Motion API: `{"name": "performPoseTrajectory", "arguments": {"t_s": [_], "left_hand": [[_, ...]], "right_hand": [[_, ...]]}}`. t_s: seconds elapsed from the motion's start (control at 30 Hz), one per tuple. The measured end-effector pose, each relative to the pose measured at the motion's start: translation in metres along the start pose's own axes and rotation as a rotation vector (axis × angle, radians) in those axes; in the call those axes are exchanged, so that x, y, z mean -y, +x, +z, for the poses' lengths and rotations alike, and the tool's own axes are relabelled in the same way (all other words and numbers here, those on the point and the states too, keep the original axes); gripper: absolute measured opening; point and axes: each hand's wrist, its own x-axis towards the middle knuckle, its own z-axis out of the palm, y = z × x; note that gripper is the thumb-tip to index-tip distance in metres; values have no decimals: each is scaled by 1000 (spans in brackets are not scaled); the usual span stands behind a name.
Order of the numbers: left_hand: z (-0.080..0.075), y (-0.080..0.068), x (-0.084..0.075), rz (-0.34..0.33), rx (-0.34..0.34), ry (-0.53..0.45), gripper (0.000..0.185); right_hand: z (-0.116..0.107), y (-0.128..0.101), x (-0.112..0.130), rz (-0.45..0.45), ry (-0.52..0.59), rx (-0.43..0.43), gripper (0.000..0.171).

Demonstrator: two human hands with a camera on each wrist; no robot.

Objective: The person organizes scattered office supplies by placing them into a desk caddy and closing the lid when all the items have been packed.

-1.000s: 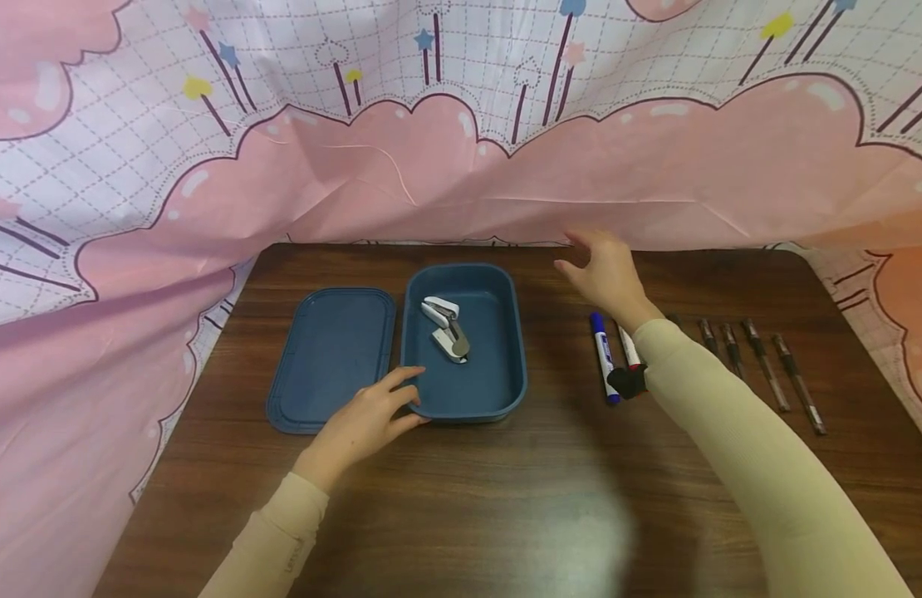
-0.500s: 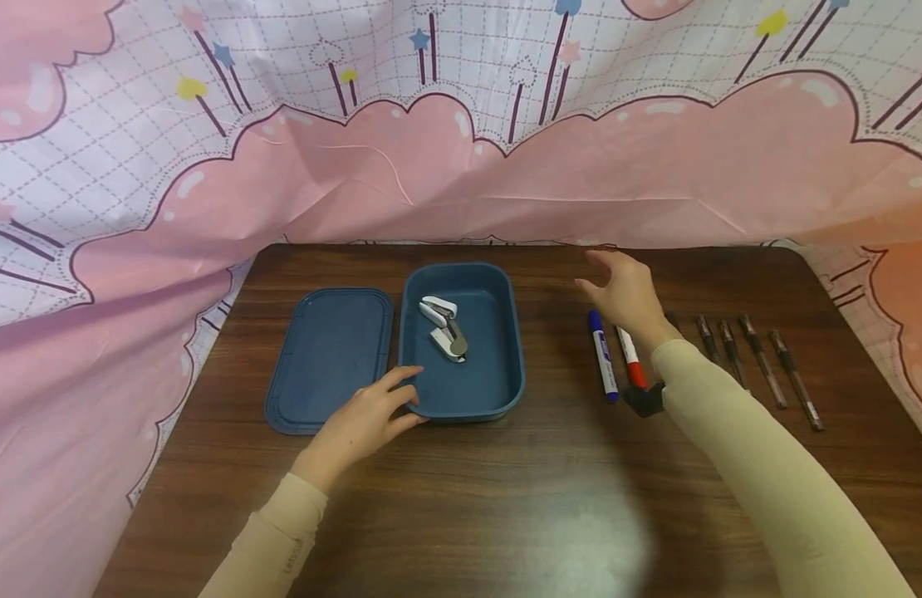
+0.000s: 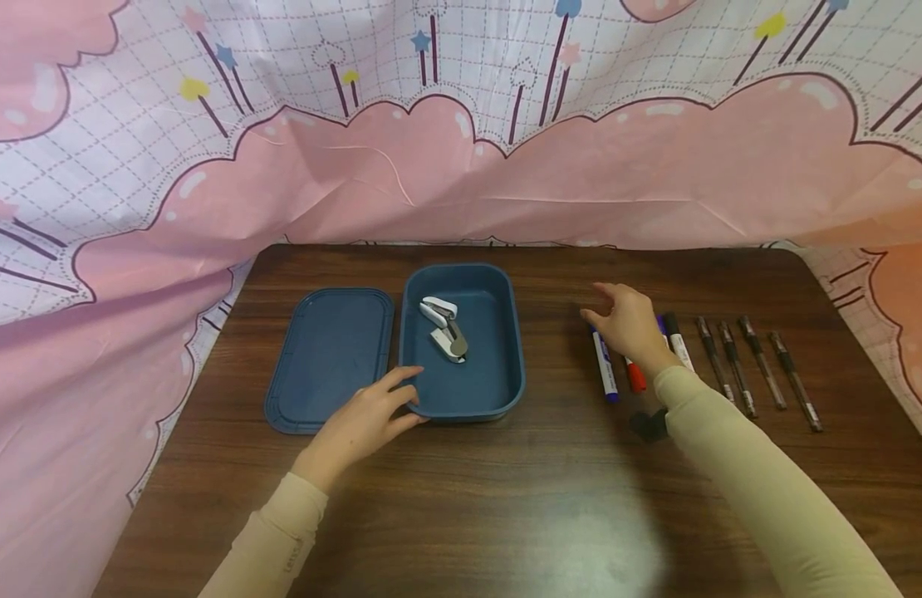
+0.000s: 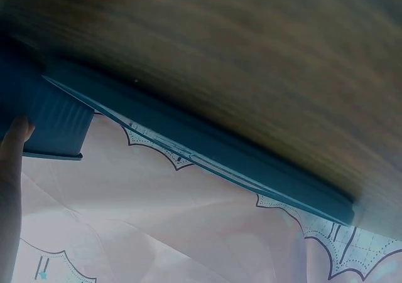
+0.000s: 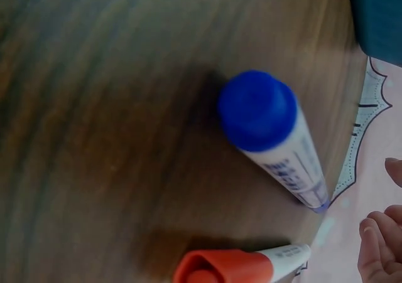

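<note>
In the head view my left hand point(image 3: 364, 423) lies at the near left corner of an open blue box point(image 3: 468, 415), its fingers touching the rim. The left wrist view shows one finger against the box's outer wall point(image 4: 59, 123). Inside the box is a small white and grey stapler point(image 3: 448, 330). My right hand point(image 3: 631, 328) hovers over the markers, thumb and fingers apart, holding nothing. Below it lie a blue-capped marker point(image 3: 605, 365) and a red-capped marker point(image 3: 635, 375), each partly hidden in the head view. Right wrist view: fingers point(image 5: 377, 239) stand apart from both markers.
A flat blue lid point(image 3: 330, 361) lies left of the box. Beside the right hand are a black-capped marker point(image 3: 678, 339) and a partly covered purple-capped marker point(image 3: 660, 324). Several dark-capped pens point(image 3: 763, 365) lie farther right. A patterned curtain point(image 3: 461, 183) hangs behind the table.
My right hand has moved right and nearer to me, lowering over the markers, and more of the black-capped and purple-capped markers now shows. The left hand has stayed at the box.
</note>
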Motion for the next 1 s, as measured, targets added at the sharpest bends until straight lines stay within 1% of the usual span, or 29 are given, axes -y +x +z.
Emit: {"name": "performPoseTrajectory", "arguments": {"t_s": [0.27, 0.43, 0.6, 0.77, 1.0], "left_hand": [[1, 0, 1, 12, -11, 5, 18], [1, 0, 1, 32, -23, -1, 17], [2, 0, 2, 18, -16, 6, 18], [1, 0, 1, 15, -12, 2, 18], [0, 0, 1, 27, -19, -3, 17]], "right_hand": [[9, -1, -6, -12, -13, 4, 55], [11, -5, -10, -1, -18, 25, 56], [14, -9, -12, 6, -26, 48, 55], [18, -10, -15, -5, -49, 42, 53], [21, -9, -16, -24, -62, 28, 53]]}}
